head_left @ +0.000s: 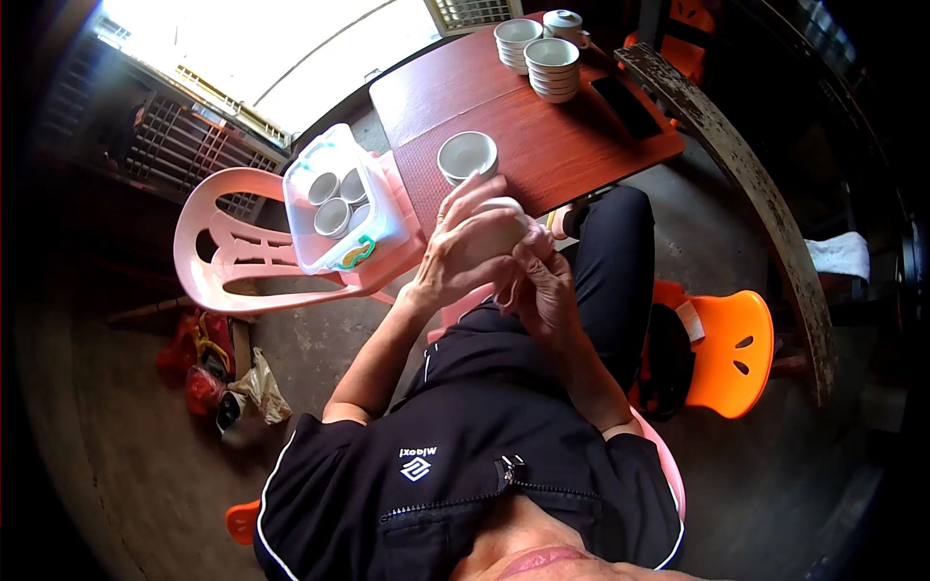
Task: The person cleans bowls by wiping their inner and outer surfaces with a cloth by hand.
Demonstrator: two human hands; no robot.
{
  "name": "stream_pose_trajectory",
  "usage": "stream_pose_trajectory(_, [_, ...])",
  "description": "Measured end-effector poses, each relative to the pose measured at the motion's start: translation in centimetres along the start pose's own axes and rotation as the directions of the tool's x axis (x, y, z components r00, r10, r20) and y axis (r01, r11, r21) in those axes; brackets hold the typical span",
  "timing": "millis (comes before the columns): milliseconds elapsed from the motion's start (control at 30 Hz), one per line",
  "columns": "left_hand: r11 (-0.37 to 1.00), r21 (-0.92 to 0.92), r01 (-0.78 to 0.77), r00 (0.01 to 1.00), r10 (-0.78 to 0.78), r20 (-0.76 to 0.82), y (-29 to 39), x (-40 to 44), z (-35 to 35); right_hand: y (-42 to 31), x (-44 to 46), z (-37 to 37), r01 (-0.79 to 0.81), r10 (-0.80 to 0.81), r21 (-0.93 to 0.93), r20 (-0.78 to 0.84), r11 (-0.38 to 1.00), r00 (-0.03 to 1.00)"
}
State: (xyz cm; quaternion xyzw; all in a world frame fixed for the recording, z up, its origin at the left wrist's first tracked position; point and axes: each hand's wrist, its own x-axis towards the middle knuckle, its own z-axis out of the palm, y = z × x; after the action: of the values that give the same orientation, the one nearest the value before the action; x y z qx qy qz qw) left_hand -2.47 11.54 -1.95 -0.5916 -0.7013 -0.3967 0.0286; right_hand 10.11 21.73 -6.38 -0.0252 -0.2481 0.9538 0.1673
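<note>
Above my lap, my left hand is closed round a white cup, its fingers blurred by motion. Against the cup's near right side, my right hand is closed on what looks like a pale, pinkish cloth. The two hands touch or nearly touch, and they hide most of the cup. Just beyond them, another white cup stands near the table's edge; whether it is stacked is hard to tell.
On the reddish-brown table stand two cup stacks, a lidded white pot and a dark phone-like object. A clear box holding several cups rests on a pink chair. An orange seat is at right.
</note>
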Motion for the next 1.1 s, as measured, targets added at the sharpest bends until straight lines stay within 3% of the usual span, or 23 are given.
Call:
stream_pose_trajectory(33, [0.994, -0.048, 0.095, 0.995, -0.096, -0.017, 0.7, 0.0, 0.0, 0.3, 0.2, -0.3, 0.047, -0.047, -0.018, 0.004, 0.999, 0.999])
stream_pose_trajectory(67, [0.863, -0.388, 0.325, 0.935, -0.355, -0.007, 1.0, -0.2, 0.7, 0.5, 0.1, -0.5, 0.102, -0.106, -0.228, -0.006, 0.968, 0.994])
stream_pose_trajectory(100, [0.596, -0.667, 0.447, 0.868, -0.47, 0.162, -0.1, -0.9, 1.1, 0.6, 0.0, -0.5, 0.152, -0.17, -0.429, -0.004, 0.891, 0.985])
stream_pose_trajectory(133, [0.229, -0.824, 0.519, 0.761, -0.563, 0.323, -1.2, -1.6, 1.6, 0.7, -0.2, -0.5, 0.191, -0.234, -0.609, 0.008, 0.77, 0.972])
stream_pose_trajectory(167, [-0.009, -0.772, 0.635, 0.668, -0.497, 0.555, -3.0, -2.7, 1.3, 0.9, -0.2, -0.7, 0.244, -0.252, -0.672, 0.088, 0.699, 0.964])
stream_pose_trajectory(233, [-0.112, -0.846, 0.522, 0.67, -0.559, 0.488, -1.5, -2.4, 1.7, 1.6, -0.2, -1.2, 0.356, -0.261, -0.765, 0.25, 0.536, 0.932])
stream_pose_trajectory(300, [0.137, -0.762, 0.633, 0.719, -0.468, 0.513, -2.3, -2.5, 0.5, 1.9, -0.3, -1.3, 0.254, -0.244, -0.591, 0.1, 0.765, 0.965])
stream_pose_trajectory(333, [0.288, -0.761, 0.581, 0.76, -0.526, 0.381, -1.1, -1.8, 0.0, 1.1, -0.1, -1.1, 0.189, -0.204, -0.475, 0.02, 0.86, 0.979])
stream_pose_trajectory(367, [0.452, -0.719, 0.527, 0.831, -0.45, 0.327, 0.2, -0.7, -0.8, 0.4, 0.2, -1.0, 0.126, -0.152, -0.341, -0.051, 0.932, 0.987])
stream_pose_trajectory(433, [0.752, -0.493, 0.437, 0.899, -0.349, 0.265, 0.4, -0.6, -1.1, -0.4, 0.4, -1.3, 0.07, -0.083, -0.274, -0.034, 0.959, 0.996])
stream_pose_trajectory(467, [0.837, -0.375, 0.397, 0.907, -0.296, 0.299, 0.7, -0.2, -1.6, -0.4, 0.5, -1.3, 0.068, -0.083, -0.277, -0.043, 0.959, 0.996])
stream_pose_trajectory(567, [0.34, -0.849, 0.404, 0.878, -0.406, 0.255, 0.4, -1.0, -1.1, -0.6, 0.4, -0.6, 0.076, -0.096, -0.33, -0.043, 0.941, 0.994])
stream_pose_trajectory(600, [0.26, -0.855, 0.448, 0.823, -0.495, 0.28, -0.4, -1.1, -0.6, -0.5, 0.3, -0.3, 0.083, -0.104, -0.352, -0.04, 0.932, 0.994])
stream_pose_trajectory(633, [0.141, -0.805, 0.576, 0.718, -0.557, 0.417, -0.9, -1.6, -0.3, -0.2, 0.2, -0.5, 0.096, -0.12, -0.389, -0.037, 0.916, 0.992])
stream_pose_trajectory(733, [-0.088, -0.822, 0.563, 0.662, -0.548, 0.512, -0.1, -2.2, 0.1, 0.2, 0.3, -1.0, 0.11, -0.14, -0.494, -0.025, 0.863, 0.99])
stream_pose_trajectory(833, [0.541, -0.719, 0.436, 0.883, -0.411, 0.226, 0.8, -1.8, 0.4, -0.6, 0.4, -0.7, 0.05, -0.098, -0.39, -0.104, 0.919, 0.99])
stream_pose_trajectory(867, [0.889, -0.365, 0.276, 0.961, -0.251, 0.116, 0.6, -1.7, 0.3, -0.7, 0.5, -0.4, 0.072, -0.117, -0.356, -0.106, 0.932, 0.988])
stream_pose_trajectory(900, [0.944, -0.181, 0.274, 0.953, -0.242, 0.183, 2.0, -1.1, -0.3, -0.7, 0.7, -0.2, 0.094, -0.134, -0.321, -0.107, 0.942, 0.985])
stream_pose_trajectory(967, [0.982, -0.131, 0.132, 0.974, -0.104, 0.204, 1.4, -1.3, -0.6, -0.9, 1.0, -0.7, 0.075, -0.095, -0.264, -0.063, 0.961, 0.993])
stream_pose_trajectory(1000, [0.872, -0.444, 0.205, 0.978, -0.17, 0.118, 0.5, -1.7, -0.3, -0.9, 0.9, -2.2, 0.033, -0.038, -0.246, -0.018, 0.969, 0.999])
stream_pose_trajectory(1033, [0.665, -0.714, 0.221, 0.965, -0.257, 0.059, -0.2, -2.0, -0.1, -1.0, 1.0, -3.1, -0.01, 0.017, -0.228, 0.027, 0.974, 0.999])
stream_pose_trajectory(1100, [0.2, -0.907, 0.37, 0.78, -0.597, 0.187, -0.8, -2.0, -0.2, -0.4, 1.6, -3.7, -0.015, 0.015, -0.005, -0.013, 1.0, 1.0])
